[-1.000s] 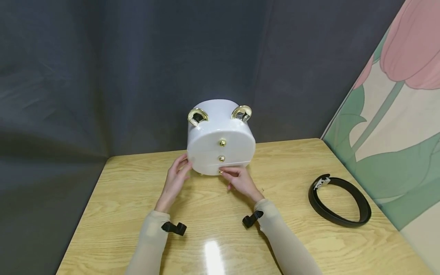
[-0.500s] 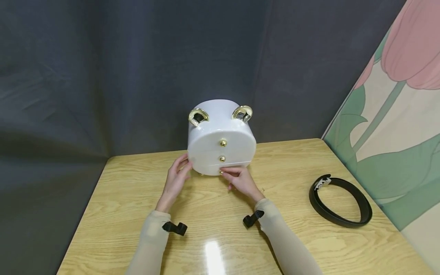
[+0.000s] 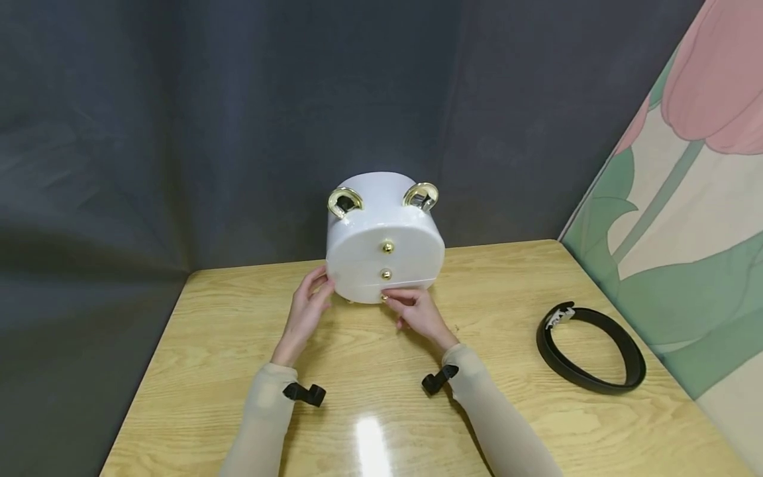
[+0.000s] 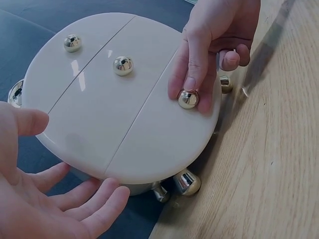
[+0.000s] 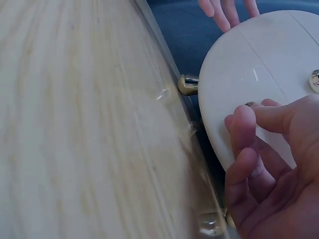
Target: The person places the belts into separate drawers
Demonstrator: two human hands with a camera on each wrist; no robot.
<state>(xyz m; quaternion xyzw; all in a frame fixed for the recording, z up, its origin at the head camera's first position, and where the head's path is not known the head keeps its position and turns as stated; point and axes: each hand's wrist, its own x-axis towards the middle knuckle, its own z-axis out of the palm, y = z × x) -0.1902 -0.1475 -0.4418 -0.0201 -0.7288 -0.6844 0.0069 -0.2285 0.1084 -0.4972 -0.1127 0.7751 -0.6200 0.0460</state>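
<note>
A white, rounded storage box [image 3: 378, 215] with gold ears and three drawers stands toward the back of the table. Its front carries a gold upper knob [image 4: 73, 43], a middle knob [image 4: 122, 65] and a bottom knob [image 4: 188, 99]. My right hand [image 3: 418, 317] pinches that bottom knob between thumb and fingers; the bottom drawer [image 4: 159, 137] sits flush with the front. On the box's left side, my left hand [image 3: 305, 310] rests its loosely spread fingertips [image 4: 112, 186] against the lower edge. Gold feet [image 4: 187, 182] show beneath the box.
A coiled black belt [image 3: 587, 384] with a silver buckle lies on the right of the wooden table [image 3: 197, 371]. Behind the box hangs a dark curtain [image 3: 334, 99]. A tulip-patterned panel [image 3: 685, 218] borders the table's right side.
</note>
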